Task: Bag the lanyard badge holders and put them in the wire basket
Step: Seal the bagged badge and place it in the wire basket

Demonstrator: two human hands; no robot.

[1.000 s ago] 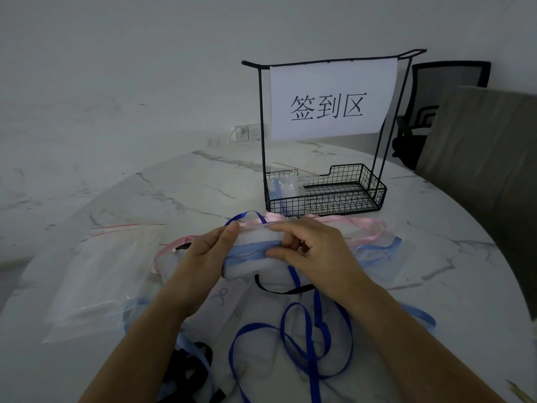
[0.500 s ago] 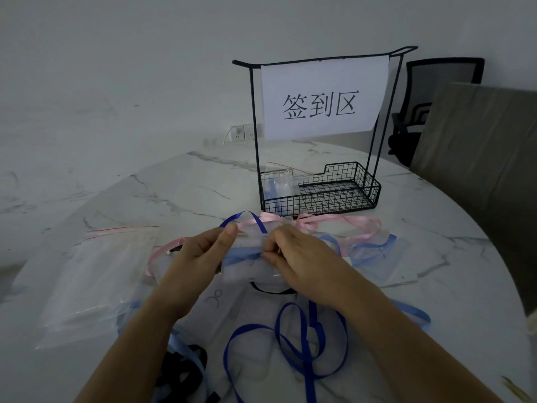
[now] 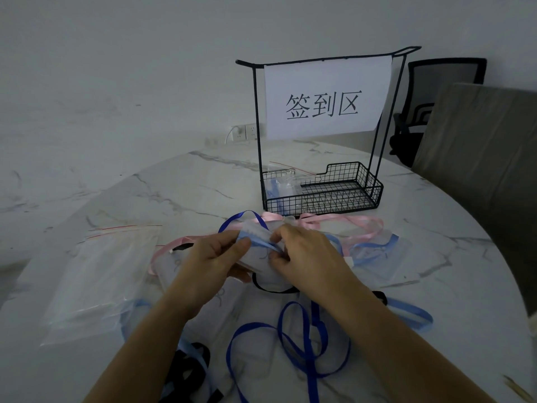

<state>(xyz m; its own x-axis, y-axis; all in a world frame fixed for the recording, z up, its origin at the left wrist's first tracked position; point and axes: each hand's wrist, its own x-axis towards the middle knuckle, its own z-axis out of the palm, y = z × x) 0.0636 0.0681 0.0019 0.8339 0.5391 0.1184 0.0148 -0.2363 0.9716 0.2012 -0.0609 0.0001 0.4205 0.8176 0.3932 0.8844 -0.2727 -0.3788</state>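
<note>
Badge holder (image 3: 257, 231), wound with a pale-blue lanyard (image 3: 261, 242), is pinched between left hand (image 3: 209, 263) and right hand (image 3: 311, 257), above the table (image 3: 189, 193), near the basket (image 3: 343, 203).

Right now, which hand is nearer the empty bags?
Left. The left hand is just right of the empty bags, gripping the badge holder; the right hand pinches its other side, farther from the bags.
</note>
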